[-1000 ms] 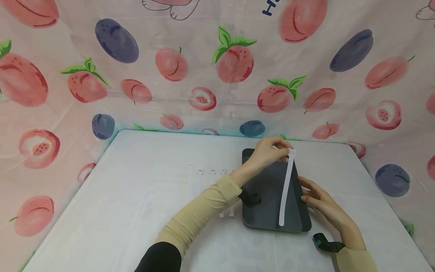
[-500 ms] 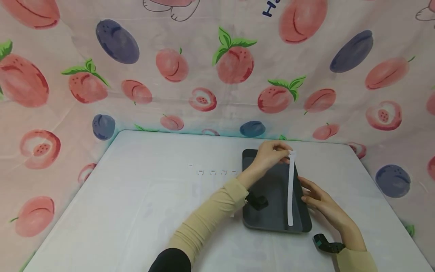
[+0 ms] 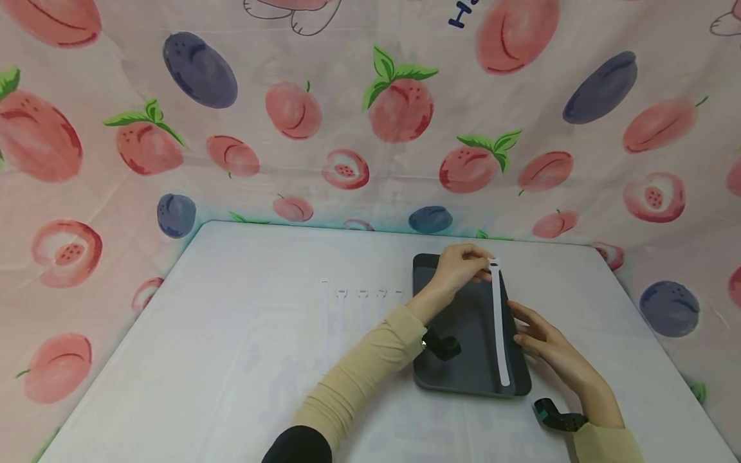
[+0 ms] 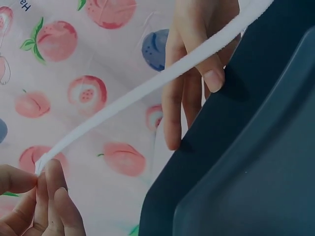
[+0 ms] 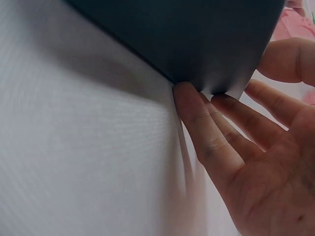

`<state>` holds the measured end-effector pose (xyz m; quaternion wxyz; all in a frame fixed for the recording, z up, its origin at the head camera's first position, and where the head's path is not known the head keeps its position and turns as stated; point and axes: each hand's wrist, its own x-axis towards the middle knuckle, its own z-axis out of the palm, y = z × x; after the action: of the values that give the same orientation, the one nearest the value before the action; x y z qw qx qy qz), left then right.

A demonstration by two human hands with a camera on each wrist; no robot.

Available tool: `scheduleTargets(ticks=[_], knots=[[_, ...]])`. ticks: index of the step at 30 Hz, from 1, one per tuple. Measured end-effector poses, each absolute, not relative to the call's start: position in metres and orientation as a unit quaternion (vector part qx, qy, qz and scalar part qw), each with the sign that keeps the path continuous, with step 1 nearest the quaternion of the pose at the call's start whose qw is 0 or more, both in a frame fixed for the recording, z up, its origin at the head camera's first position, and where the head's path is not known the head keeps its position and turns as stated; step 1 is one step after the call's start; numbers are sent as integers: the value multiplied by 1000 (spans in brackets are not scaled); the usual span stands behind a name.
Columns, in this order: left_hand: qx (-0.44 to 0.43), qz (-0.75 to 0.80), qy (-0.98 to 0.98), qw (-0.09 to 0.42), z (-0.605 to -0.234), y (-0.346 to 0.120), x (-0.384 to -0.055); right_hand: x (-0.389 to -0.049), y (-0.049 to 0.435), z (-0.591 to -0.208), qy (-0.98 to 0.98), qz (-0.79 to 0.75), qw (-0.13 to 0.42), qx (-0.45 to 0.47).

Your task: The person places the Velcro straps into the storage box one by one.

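Observation:
My left hand (image 3: pixel 460 267) pinches the slotted head of a white hook-and-loop cable tie (image 3: pixel 500 334) between thumb and fingertips. The tie stretches toward me along the right side of a dark grey tray (image 3: pixel 457 381). In the left wrist view the white band rises away from the pinching fingertips (image 4: pixel 54 182) toward the tray's rim. My right hand (image 3: pixel 547 341) rests against the tray's right side, fingers fairly straight. Its fingertips (image 5: pixel 187 96) touch the outside of the tray wall in the right wrist view. My left wrist covers part of the tray.
Several more white ties (image 3: pixel 363 294) lie side by side on the white table (image 3: pixel 260 334), left of the tray, partly behind my left sleeve (image 3: pixel 353 366). A fruit-patterned cloth (image 3: pixel 370 161) hangs behind and around the table.
My left hand has moved slightly right and toward me. The cable tie's near end has swung right, toward the tray's right wall. My right hand has stayed in place.

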<state>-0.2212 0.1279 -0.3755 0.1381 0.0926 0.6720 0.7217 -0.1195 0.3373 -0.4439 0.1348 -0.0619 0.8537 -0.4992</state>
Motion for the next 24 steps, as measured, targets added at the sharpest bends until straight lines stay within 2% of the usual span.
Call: scheduleTargets(ticks=[24], knots=[[10,724,677,133,-409,142,-232,-119,337,-447,848,-510,128,-66]])
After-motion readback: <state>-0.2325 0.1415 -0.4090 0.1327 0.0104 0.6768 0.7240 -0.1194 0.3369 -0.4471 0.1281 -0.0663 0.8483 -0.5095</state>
